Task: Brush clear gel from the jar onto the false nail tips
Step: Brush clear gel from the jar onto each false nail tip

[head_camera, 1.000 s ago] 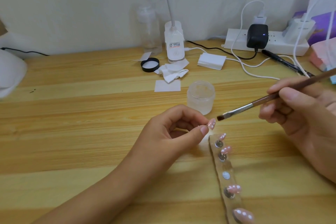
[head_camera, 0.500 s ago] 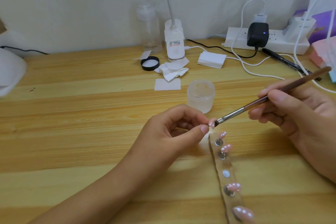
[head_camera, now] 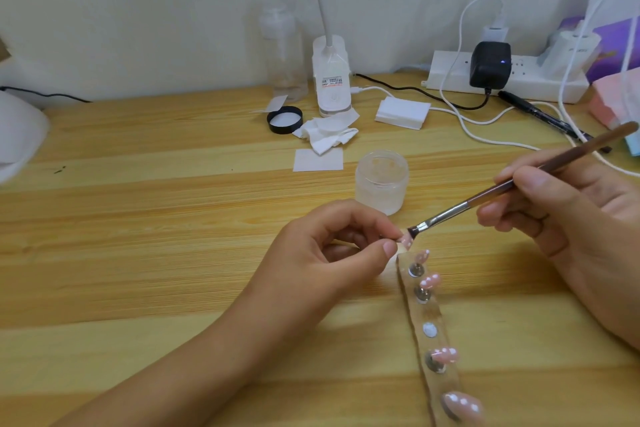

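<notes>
Obs., head view.

Work piece: small pink glossy false nail tip (head_camera: 406, 241), white highlights on its surface, held clear of the light wooden table (head_camera: 138, 218), just right of frame centre. Whether it sits on a stud or stand cannot be told; the fingers hide its base.

Brush: slim brown-handled gel brush with metal ferrule (head_camera: 561, 161). It slants in from 2 o'clock, and the dark flat bristles touch the top of the held tip.

Jar: frosted clear plastic gel jar (head_camera: 382, 180), lid off, upright on the table at 11 o'clock from the held tip, near but apart.

Holder: long translucent strip with round metal studs (head_camera: 423, 311), flat on the table, running from just below the held tip toward 5 o'clock. Four more pink nail tips (head_camera: 446, 355) sit on its studs. The middle stud is bare.

Left hand (head_camera: 332, 253): forearm enters from 7 o'clock. Thumb and index finger are closed in a narrow pinch on the held tip, the other fingers curled under the palm.

Right hand (head_camera: 561, 215): enters from 3 o'clock, raised off the table. Thumb and fingers grip the brush handle pen-fashion, just above the ferrule.

Round black jar lid (head_camera: 284, 120) lies inner side up at 11 o'clock from the jar, well apart.
</notes>
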Demonstrator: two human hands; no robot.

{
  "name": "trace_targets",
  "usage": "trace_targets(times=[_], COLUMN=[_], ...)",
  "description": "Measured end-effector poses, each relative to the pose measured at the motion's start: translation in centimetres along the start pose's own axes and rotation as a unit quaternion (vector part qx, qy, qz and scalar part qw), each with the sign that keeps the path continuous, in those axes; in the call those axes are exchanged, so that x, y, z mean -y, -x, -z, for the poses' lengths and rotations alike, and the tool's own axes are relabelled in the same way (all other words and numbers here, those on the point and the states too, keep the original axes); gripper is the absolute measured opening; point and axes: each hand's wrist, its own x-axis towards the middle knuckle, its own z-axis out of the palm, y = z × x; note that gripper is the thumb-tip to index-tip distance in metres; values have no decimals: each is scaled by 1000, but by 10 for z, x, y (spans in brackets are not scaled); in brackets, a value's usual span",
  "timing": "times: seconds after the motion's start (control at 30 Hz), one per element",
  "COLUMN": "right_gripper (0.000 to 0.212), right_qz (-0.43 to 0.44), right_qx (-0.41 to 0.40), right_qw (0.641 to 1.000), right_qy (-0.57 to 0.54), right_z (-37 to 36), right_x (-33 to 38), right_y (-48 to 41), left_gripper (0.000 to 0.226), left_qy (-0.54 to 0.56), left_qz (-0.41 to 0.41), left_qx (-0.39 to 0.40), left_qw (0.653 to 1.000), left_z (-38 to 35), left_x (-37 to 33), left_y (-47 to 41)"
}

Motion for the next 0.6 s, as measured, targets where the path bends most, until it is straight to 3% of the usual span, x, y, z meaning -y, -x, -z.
trace_targets(times=[0.1, 0.33, 0.6], right_gripper=[13, 31, 28], right_qz=[1, 10, 24], right_qx=[-14, 23, 11], right_qw=[1000, 1000, 1000], right_qy=[-11, 10, -11], right_z=[2, -3, 0], right_x=[0, 1, 2], right_y=[-2, 3, -1], left_gripper=[7, 10, 7], left_qy=[2, -11, -9], left_qz=[3, 12, 14], left_qx=[-1, -3, -2], left_qw=[1000, 1000, 1000], left_z=[0, -1, -1], left_x=[0, -1, -3], left_y=[1, 1, 2])
